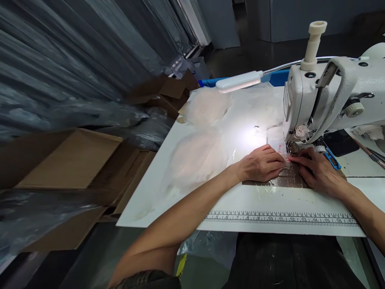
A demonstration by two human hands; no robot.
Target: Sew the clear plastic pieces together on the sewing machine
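Observation:
A small, thin white piece of material with red marks lies at the needle area of a white sewing machine. My left hand rests on its left side, fingers close together and curled down onto it. From the right, my right hand holds the edge of the piece between thumb and forefinger, just in front of the presser foot. My fingers partly hide the piece. Beneath both hands is a brown, shiny taped plate on the white table.
Two soft pale bundles lie on the table's left side. A lamp shines over the work. Right of the machine are blue-handled snips and a black phone. A ruler strip lines the front edge. Cardboard boxes stand left.

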